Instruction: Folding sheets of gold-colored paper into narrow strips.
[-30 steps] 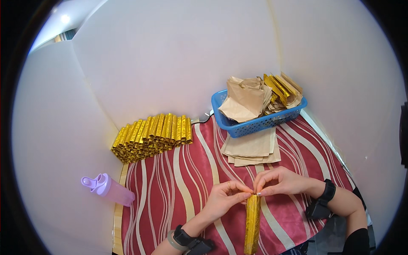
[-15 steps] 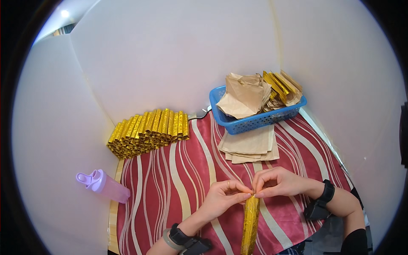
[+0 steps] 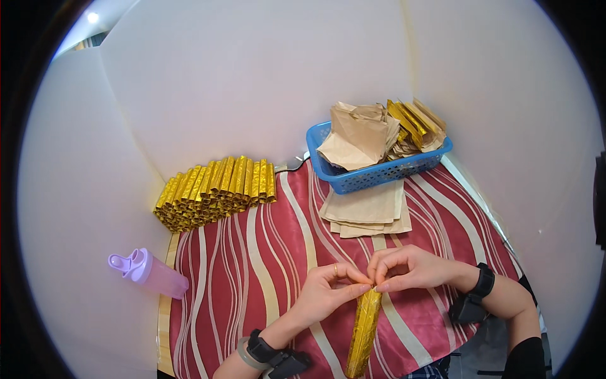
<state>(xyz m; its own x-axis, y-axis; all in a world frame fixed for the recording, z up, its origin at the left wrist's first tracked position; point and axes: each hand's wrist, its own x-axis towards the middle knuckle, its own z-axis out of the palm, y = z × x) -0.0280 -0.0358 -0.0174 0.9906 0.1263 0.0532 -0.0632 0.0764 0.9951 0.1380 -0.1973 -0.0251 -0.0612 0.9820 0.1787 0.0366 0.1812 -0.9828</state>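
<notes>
Pinching hands, left (image 3: 328,292) and right (image 3: 410,268), on a long, crinkled gold foil roll's (image 3: 364,328) top end.

Gold foil roll (image 3: 364,328), red cloth (image 3: 252,278) w/ cream wavy stripes, blue basket (image 3: 379,177), lilac bottle (image 3: 148,273).

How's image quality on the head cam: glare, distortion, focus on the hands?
Head view: heavy fisheye, black corners, white walls bowing toward the rim; light even and soft, one small lamp hotspot top left; mild glints on the gold foil roll pinched by the left hand and right hand; hands sharp, no motion blur.
</notes>
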